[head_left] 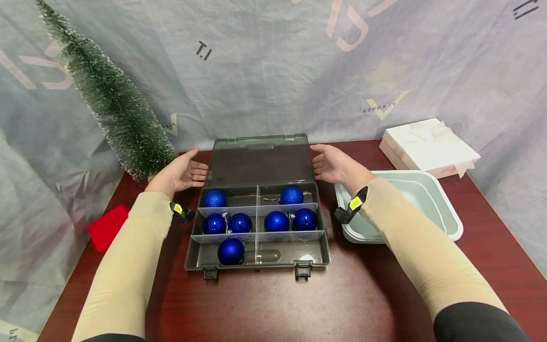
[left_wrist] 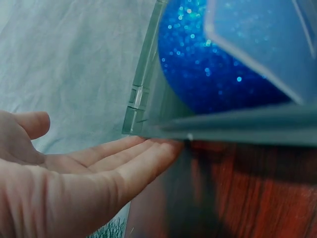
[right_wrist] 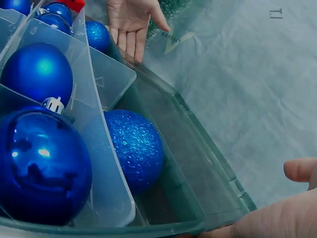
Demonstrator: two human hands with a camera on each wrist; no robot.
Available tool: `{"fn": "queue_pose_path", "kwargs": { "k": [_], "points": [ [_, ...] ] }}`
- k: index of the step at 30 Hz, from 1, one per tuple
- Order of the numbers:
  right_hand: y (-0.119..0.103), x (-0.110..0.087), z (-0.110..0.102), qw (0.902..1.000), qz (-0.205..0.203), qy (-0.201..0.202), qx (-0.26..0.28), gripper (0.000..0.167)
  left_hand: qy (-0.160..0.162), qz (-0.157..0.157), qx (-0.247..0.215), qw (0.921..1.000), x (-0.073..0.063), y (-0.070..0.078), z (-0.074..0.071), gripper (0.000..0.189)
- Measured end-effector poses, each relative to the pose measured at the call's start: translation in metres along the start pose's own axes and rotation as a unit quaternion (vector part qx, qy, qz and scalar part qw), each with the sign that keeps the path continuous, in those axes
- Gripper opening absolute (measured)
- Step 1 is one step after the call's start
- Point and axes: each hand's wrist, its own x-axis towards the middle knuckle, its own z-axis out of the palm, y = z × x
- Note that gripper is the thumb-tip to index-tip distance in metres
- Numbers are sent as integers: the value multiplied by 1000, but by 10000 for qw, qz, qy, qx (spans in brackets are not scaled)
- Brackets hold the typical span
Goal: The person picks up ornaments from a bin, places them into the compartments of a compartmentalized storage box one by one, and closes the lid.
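A dark see-through plastic organizer box (head_left: 268, 255) lies on the table with its lid (head_left: 260, 164) laid back. Dividers split the base into compartments that hold several blue Christmas balls (head_left: 231, 251), some glossy, some matte. A glittery ball (right_wrist: 133, 151) sits in the back right compartment, another glittery ball (left_wrist: 218, 59) in the back left. My left hand (head_left: 184, 173) has its fingers extended, tips right at the box's left side near the hinge. On the opposite side, the straight fingers of my right hand (head_left: 332, 164) reach the lid's right edge, thumb up.
A frosted artificial Christmas tree (head_left: 119, 109) stands at the back left, with a red cloth item (head_left: 107, 228) in front. To the right is a pale plastic tray (head_left: 448, 223), partly behind my right forearm. Behind it lies a white gift box (head_left: 427, 145). A printed cloth (head_left: 256, 71) hangs behind the table.
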Motion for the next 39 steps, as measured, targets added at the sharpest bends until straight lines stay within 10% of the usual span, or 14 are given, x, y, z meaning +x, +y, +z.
{"fn": "queue_pose_path", "kwargs": {
  "k": [14,39],
  "points": [
    [-4,-6,7,9989,-239,294,264,71,524,418,44,9977,-7,3,3,84],
    [-3,-49,11,9914,-1302,24,-161,67,524,1200,912,9872,-47,8,11,94]
  ]
}}
